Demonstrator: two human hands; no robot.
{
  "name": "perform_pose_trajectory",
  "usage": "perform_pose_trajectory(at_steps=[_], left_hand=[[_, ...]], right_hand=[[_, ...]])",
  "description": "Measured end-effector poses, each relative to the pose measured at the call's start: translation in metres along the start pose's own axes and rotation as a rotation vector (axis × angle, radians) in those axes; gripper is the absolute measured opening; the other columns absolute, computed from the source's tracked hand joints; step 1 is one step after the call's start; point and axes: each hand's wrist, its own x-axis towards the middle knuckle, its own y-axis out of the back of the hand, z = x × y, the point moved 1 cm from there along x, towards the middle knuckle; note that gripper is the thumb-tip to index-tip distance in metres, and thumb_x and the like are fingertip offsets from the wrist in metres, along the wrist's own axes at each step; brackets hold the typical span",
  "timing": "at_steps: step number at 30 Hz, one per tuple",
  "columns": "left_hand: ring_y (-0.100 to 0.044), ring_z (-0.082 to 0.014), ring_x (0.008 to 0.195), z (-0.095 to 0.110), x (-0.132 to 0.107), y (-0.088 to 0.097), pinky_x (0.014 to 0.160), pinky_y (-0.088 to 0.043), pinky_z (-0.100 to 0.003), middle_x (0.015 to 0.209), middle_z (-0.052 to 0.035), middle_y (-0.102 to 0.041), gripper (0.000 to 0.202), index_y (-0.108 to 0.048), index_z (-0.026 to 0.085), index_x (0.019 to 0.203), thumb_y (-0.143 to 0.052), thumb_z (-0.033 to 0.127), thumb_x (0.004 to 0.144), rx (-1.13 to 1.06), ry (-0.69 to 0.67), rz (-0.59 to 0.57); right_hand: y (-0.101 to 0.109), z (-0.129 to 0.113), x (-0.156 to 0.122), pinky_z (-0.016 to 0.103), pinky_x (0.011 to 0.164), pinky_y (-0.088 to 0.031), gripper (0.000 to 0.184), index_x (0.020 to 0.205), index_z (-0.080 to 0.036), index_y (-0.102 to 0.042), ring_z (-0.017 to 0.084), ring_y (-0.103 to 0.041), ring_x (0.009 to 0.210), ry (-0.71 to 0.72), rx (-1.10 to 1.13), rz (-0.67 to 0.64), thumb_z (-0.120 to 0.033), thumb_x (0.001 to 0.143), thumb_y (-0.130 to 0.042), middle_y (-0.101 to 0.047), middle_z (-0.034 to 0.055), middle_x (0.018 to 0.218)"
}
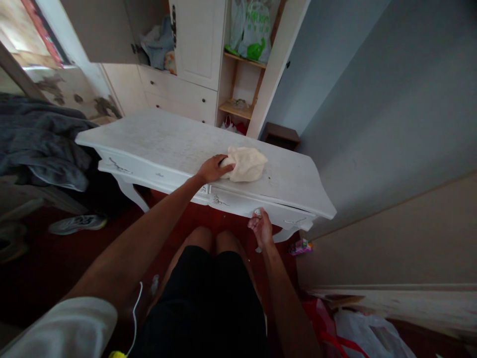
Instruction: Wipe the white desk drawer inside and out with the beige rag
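A cream cloth (249,164) lies bunched on top of the white desk (164,134). My left hand (215,169) grips the cloth's left end near the desk's front edge, thumb over it. Below the desktop, my right hand (261,227) has its fingers closed around the pale knob (257,212) of the right drawer (238,200). A thin dark gap shows between that drawer and the desktop towards the right. The left drawer (149,172) carries a dark branch pattern. Small dark specks and greyish smudges mark the desktop.
Behind the desk stands a white wardrobe (199,42) with shelves and plastic bags (257,32). Grey fabric (40,141) is heaped at the left, above a shoe (77,224). A pink package (300,247) lies by the right wall. Plastic bags (368,333) lie at lower right.
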Motion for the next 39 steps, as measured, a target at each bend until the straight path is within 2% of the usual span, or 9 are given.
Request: perform_pose_trajectory(at_steps=[8, 12, 16, 19, 23, 28, 32, 35, 39], left_hand=[[-0.059, -0.0271, 0.113, 0.0, -0.001, -0.001, 0.102, -0.045, -0.038, 0.126, -0.0124, -0.063, 0.066, -0.061, 0.015, 0.126, -0.054, 0.062, 0.08, -0.004, -0.005, -0.003], [-0.059, -0.0269, 0.113, -0.001, -0.001, -0.001, 0.102, -0.045, -0.038, 0.126, -0.0107, -0.063, 0.064, -0.062, 0.017, 0.125, -0.054, 0.063, 0.08, 0.002, -0.008, 0.001], [-0.059, -0.0264, 0.114, -0.001, -0.001, -0.001, 0.102, -0.044, -0.037, 0.126, -0.011, -0.062, 0.065, -0.061, 0.017, 0.126, -0.053, 0.063, 0.081, 0.014, -0.006, 0.0], [-0.059, -0.0264, 0.113, -0.001, -0.001, -0.001, 0.101, -0.044, -0.037, 0.125, -0.0125, -0.063, 0.066, -0.061, 0.015, 0.126, -0.052, 0.062, 0.081, 0.021, -0.012, 0.003], [-0.06, -0.0273, 0.111, -0.001, -0.001, -0.001, 0.1, -0.045, -0.038, 0.123, -0.0131, -0.063, 0.064, -0.063, 0.014, 0.123, -0.051, 0.062, 0.082, 0.028, -0.038, -0.005], [-0.06, -0.026, 0.111, -0.002, -0.001, -0.001, 0.101, -0.044, -0.038, 0.123, -0.0114, -0.064, 0.064, -0.062, 0.015, 0.123, -0.05, 0.063, 0.082, 0.035, -0.056, 0.0], [-0.06, -0.0261, 0.11, -0.001, -0.001, -0.001, 0.1, -0.045, -0.038, 0.122, -0.0114, -0.065, 0.064, -0.063, 0.015, 0.123, -0.05, 0.063, 0.082, 0.03, -0.055, 0.011], [-0.06, -0.0265, 0.11, 0.0, -0.002, -0.001, 0.101, -0.045, -0.038, 0.122, -0.0115, -0.065, 0.064, -0.063, 0.015, 0.122, -0.051, 0.063, 0.081, 0.022, -0.05, 0.009], [-0.059, -0.028, 0.114, 0.003, -0.002, 0.002, 0.103, -0.044, -0.04, 0.125, -0.012, -0.063, 0.07, -0.06, 0.016, 0.125, -0.056, 0.065, 0.076, -0.045, 0.008, -0.001]], right_hand=[[-0.011, -0.004, 0.023, 0.025, 0.048, -0.04, 0.04, 0.074, -0.02, -0.055, 0.01, -0.047, 0.048, 0.018, 0.068, 0.047, -0.058, 0.072, -0.069, -0.058, -0.0019, 0.061], [-0.008, -0.009, 0.024, 0.024, 0.05, -0.041, 0.044, 0.078, -0.019, -0.059, 0.011, -0.05, 0.048, -0.053, 0.009, 0.002, -0.062, 0.077, -0.064, -0.057, -0.0012, 0.055], [0.002, -0.032, 0.015, 0.024, 0.047, -0.041, 0.053, 0.088, -0.017, -0.061, 0.013, -0.054, 0.048, -0.28, -0.303, -0.028, -0.069, 0.085, -0.052, -0.065, 0.0048, 0.063], [0.009, -0.067, 0.002, 0.02, 0.042, -0.036, 0.047, 0.085, -0.014, -0.065, 0.012, -0.053, 0.045, -0.339, -0.664, -0.174, -0.061, 0.081, -0.064, -0.067, 0.0076, 0.062], [0.008, -0.133, -0.008, 0.02, 0.044, -0.036, 0.04, 0.079, -0.014, -0.068, 0.01, -0.05, 0.045, -0.049, -0.777, -0.372, -0.053, 0.075, -0.073, -0.063, 0.005, 0.056], [0.032, -0.201, 0.032, 0.02, 0.043, -0.038, 0.04, 0.069, -0.014, -0.063, 0.008, -0.049, 0.045, 0.34, -0.675, -0.091, -0.052, 0.071, -0.075, -0.059, 0.0032, 0.053], [0.072, -0.213, 0.075, 0.019, 0.035, -0.033, 0.042, 0.061, -0.017, -0.053, 0.008, -0.045, 0.038, 0.376, -0.575, 0.201, -0.052, 0.066, -0.075, -0.055, 0.001, 0.048], [0.087, -0.208, 0.087, 0.019, 0.033, -0.032, 0.041, 0.062, -0.017, -0.052, 0.009, -0.046, 0.037, 0.417, -0.546, 0.244, -0.051, 0.066, -0.074, -0.056, 0.001, 0.049], [0.088, -0.204, 0.086, 0.018, 0.032, -0.03, 0.037, 0.061, -0.016, -0.054, 0.007, -0.043, 0.035, 0.474, -0.641, 0.244, -0.049, 0.07, -0.07, -0.055, 0.0, 0.048]])
